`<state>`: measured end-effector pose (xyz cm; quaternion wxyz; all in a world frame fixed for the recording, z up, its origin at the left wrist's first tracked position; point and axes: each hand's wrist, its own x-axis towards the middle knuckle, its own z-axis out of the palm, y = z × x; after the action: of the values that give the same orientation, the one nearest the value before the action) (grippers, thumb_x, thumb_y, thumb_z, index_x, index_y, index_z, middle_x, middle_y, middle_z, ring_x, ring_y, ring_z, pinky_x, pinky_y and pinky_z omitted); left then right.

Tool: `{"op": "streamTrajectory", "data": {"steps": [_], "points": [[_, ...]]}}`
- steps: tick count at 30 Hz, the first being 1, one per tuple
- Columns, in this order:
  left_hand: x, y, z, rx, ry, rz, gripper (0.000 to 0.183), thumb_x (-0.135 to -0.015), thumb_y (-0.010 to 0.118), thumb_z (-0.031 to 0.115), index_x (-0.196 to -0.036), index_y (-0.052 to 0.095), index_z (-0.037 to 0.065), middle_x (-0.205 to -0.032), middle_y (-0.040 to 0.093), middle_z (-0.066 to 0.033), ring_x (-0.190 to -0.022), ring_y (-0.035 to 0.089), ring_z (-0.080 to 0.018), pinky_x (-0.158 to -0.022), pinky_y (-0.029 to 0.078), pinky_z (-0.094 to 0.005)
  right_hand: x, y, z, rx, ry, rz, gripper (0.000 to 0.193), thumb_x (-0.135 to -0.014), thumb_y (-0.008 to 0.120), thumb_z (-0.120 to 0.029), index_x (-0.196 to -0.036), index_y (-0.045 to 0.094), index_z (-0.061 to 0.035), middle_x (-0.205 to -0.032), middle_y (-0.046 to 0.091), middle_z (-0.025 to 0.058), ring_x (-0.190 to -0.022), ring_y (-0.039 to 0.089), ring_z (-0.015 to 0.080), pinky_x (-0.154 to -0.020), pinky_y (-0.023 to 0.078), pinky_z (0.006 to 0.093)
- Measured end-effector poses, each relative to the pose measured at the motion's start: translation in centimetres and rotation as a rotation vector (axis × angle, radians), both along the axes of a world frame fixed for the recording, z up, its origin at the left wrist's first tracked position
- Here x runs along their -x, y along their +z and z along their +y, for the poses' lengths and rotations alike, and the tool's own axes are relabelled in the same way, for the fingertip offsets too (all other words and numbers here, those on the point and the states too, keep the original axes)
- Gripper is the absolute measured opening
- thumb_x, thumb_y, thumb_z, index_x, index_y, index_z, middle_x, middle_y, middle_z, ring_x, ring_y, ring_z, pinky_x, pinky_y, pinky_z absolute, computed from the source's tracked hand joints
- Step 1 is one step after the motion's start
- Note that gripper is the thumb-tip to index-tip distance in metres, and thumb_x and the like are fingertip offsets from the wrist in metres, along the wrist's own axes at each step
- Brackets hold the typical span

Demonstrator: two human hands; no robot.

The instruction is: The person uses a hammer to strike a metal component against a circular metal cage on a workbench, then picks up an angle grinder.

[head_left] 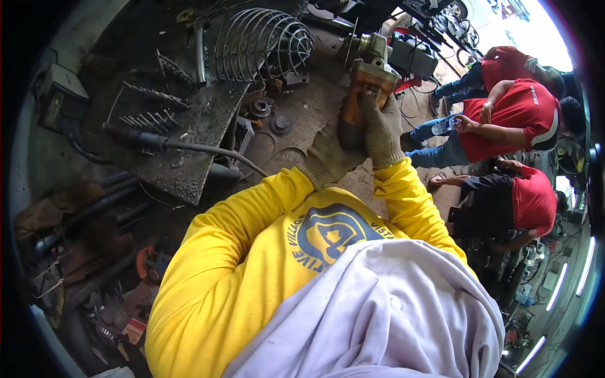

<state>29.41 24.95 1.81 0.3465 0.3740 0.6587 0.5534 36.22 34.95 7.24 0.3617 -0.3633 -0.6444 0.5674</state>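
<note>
An orange angle grinder (367,94) with a worn metal gear head points away from me, a thin disc (351,43) showing nearly edge-on at its far end. My right hand (382,131), in a grey-beige work glove, is closed round the grinder's body from the right. Lower down, my gloved left hand (328,155) is closed about the rear of the tool, its fingers partly hidden. Both arms wear yellow sleeves. Left of the grinder stands a round cage of bent metal bars (263,44).
A dark steel worktable (189,160) at left carries several metal rods (149,120) and a thick cable (211,150). Round metal parts (281,124) lie on the floor beside it. Several people in red shirts (520,113) are at right, one holding a clear bottle (443,126).
</note>
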Motion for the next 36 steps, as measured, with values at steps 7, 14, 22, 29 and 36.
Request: {"op": "streamTrajectory", "data": {"steps": [7, 14, 22, 29, 36], "points": [[0.7, -1.8, -1.7, -0.224, -0.041, -0.052, 0.073, -0.067, 0.089, 0.023, -0.127, 0.052, 0.004, -0.105, 0.070, -0.0136, -0.092, 0.070, -0.0239, -0.082, 0.057, -0.0377, 0.1, -0.5, -1.0, -0.026, 0.072, -0.066, 0.052, -0.090, 0.071, -0.024, -0.135, 0.054, -0.0048, -0.121, 0.065, 0.0080, -0.109, 0.062, 0.0160, -0.095, 0.050, 0.0321], [0.5, 0.3, -2.4, -0.055, 0.002, 0.045, 0.085, -0.071, 0.089, 0.031, -0.138, 0.045, 0.005, -0.115, 0.068, -0.0154, -0.098, 0.069, -0.0273, -0.085, 0.056, -0.0397, -0.4, 0.1, -1.5, 0.016, 0.170, -0.033, 0.063, -0.087, 0.076, -0.024, -0.140, 0.049, -0.0043, -0.124, 0.063, 0.0087, -0.112, 0.060, 0.0160, -0.098, 0.049, 0.0328], [1.4, 2.0, -2.9, -0.238, -0.079, -0.028, 0.092, -0.068, 0.089, 0.033, -0.143, 0.042, 0.006, -0.122, 0.065, -0.0197, -0.109, 0.067, -0.0349, -0.091, 0.055, -0.0424, 0.5, -0.1, -2.2, -0.094, 0.094, 0.109, 0.058, -0.088, 0.075, -0.025, -0.136, 0.051, -0.0034, -0.119, 0.065, 0.0085, -0.107, 0.062, 0.0161, -0.095, 0.051, 0.0328], [1.5, 0.1, -3.3, -0.058, 0.119, 0.133, 0.101, -0.064, 0.090, 0.035, -0.144, 0.038, 0.003, -0.120, 0.065, -0.0217, -0.109, 0.066, -0.0373, -0.092, 0.054, -0.0442, 2.5, 0.5, -2.3, -0.042, 0.218, 0.142, 0.051, -0.091, 0.076, -0.028, -0.130, 0.056, -0.0025, -0.119, 0.066, 0.0081, -0.107, 0.062, 0.0141, -0.094, 0.051, 0.0309], [1.5, 1.0, -5.0, -0.292, 0.315, 0.223, 0.066, -0.073, 0.087, 0.028, -0.124, 0.053, 0.002, -0.103, 0.068, -0.0124, -0.100, 0.068, -0.0235, -0.089, 0.054, -0.0407, 4.6, 2.6, -1.1, -0.076, 0.569, 0.147, 0.056, -0.094, 0.071, -0.038, -0.134, 0.054, -0.0028, -0.118, 0.066, 0.0102, -0.107, 0.064, 0.0220, -0.095, 0.052, 0.0336]]}}
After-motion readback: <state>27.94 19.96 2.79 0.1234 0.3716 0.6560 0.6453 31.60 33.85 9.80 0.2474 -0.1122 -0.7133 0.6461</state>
